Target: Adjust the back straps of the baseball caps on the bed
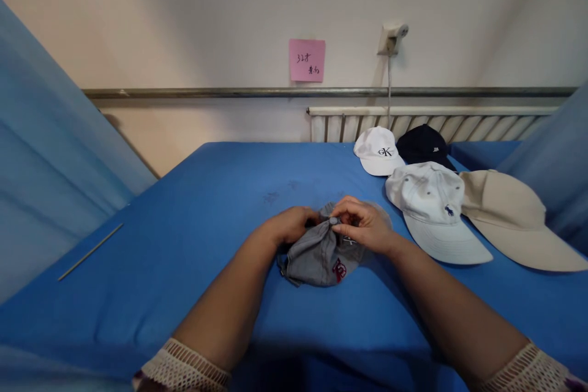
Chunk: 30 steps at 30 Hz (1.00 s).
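A grey baseball cap [312, 257] with a dark red patch on its side lies partly collapsed over the blue-covered table, near the middle of the head view. My right hand [362, 225] pinches the cloth at the crown, with thumb and fingers close to the top button. At the cap's left rear, my left hand [294, 225] is closed on the fabric, its fingertips hidden behind the folds. The strap and buckle hang at the lower left of the cap. Most of the brim is hidden behind my right hand.
To the right sit a white cap [377, 152], a black cap [425, 144], a pale cap [429, 196] and a beige cap [505, 202]. A thin stick [90, 252] lies on the blue cloth [184, 208] at left. Curtains flank both sides; a radiator [335, 125] stands behind.
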Each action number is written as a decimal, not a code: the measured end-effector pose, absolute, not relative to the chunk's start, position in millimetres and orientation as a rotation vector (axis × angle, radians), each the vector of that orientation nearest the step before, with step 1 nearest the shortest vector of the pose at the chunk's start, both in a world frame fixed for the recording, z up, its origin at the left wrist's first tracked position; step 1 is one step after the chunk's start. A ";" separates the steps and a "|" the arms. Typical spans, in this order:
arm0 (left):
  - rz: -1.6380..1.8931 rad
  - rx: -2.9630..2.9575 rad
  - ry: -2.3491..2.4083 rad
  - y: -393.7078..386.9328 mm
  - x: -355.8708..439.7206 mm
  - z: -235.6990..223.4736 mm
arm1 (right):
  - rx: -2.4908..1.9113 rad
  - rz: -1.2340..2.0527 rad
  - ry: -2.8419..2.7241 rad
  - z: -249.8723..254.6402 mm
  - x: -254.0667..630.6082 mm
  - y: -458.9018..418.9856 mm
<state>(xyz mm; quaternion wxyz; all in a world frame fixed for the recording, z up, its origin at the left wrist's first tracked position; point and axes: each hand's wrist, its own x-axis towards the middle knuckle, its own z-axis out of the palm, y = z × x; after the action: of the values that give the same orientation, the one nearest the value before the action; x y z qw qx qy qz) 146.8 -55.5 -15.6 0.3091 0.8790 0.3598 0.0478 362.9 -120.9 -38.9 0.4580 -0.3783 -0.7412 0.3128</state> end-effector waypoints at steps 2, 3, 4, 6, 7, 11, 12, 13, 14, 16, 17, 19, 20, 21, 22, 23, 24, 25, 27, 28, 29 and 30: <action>0.026 2.414 0.986 -60.2 155.4 -16.3 | -0.925 0.790 -1.822 -42.0 361.7 -119.6; -0.021 2.437 1.013 -61.5 158.5 -16.0 | -0.926 0.798 -1.811 -43.3 361.3 -118.9; -0.043 2.459 1.059 -62.3 160.5 -15.3 | -0.930 0.801 -1.797 -44.3 361.0 -118.4; -0.090 2.494 1.115 -62.0 161.2 -13.2 | -0.936 0.794 -1.780 -45.4 361.0 -117.8; -0.102 2.510 1.130 -61.1 159.9 -12.3 | -0.937 0.790 -1.778 -45.5 361.2 -117.7; -0.007 2.471 1.174 -55.5 150.7 -11.4 | -0.942 0.791 -1.777 -45.5 361.6 -118.2; 0.028 2.437 1.150 -54.6 149.0 -11.8 | -0.943 0.796 -1.773 -45.6 361.6 -118.3; 0.052 2.412 1.108 -54.3 148.2 -12.2 | -0.943 0.799 -1.772 -45.8 361.5 -118.4; 0.059 2.406 1.061 -54.4 148.5 -12.7 | -0.941 0.799 -1.774 -46.0 361.3 -118.4; 0.036 2.442 1.011 -56.2 151.7 -13.3 | -0.934 0.804 -1.780 -46.5 360.8 -118.2; 0.006 2.469 1.019 -57.6 154.3 -13.3 | -0.931 0.809 -1.782 -46.6 360.6 -118.1; -0.076 2.504 1.063 -60.4 159.8 -13.0 | -0.929 0.822 -1.778 -46.7 360.1 -118.1; -0.116 2.513 1.080 -61.6 162.2 -12.8 | -0.932 0.826 -1.773 -46.5 360.0 -118.2; -0.143 2.526 1.087 -62.5 163.8 -12.7 | -0.935 0.825 -1.772 -46.2 359.9 -118.4; -0.154 2.539 1.083 -63.0 164.6 -12.6 | -0.937 0.822 -1.772 -45.8 359.9 -118.6; -0.149 2.548 1.080 -62.9 164.2 -12.6 | -0.939 0.817 -1.773 -45.3 360.0 -118.9; -0.127 2.548 1.085 -62.3 162.6 -12.5 | -0.944 0.814 -1.774 -44.8 360.1 -119.2; -0.088 2.537 1.096 -61.0 159.8 -12.1 | -0.948 0.813 -1.772 -44.3 360.2 -119.6; 0.040 2.490 1.133 -55.9 150.6 -10.4 | -0.949 0.818 -1.763 -43.6 360.4 -120.2; 0.131 2.452 1.148 -52.3 144.8 -9.1 | -0.944 0.820 -1.757 -43.5 360.4 -120.4; 0.240 2.400 1.154 -48.0 138.6 -7.8 | -0.936 0.821 -1.755 -43.6 360.3 -120.6; 0.356 2.332 1.145 -43.2 132.4 -6.8 | -0.927 0.820 -1.754 -43.9 360.1 -120.6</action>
<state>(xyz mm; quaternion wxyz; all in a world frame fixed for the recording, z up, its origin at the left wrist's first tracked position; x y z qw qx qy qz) 132.4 -43.2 -6.8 0.2570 0.8595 0.4220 0.1311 360.1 -120.6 -43.9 0.4773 -0.3796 -0.7179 0.3358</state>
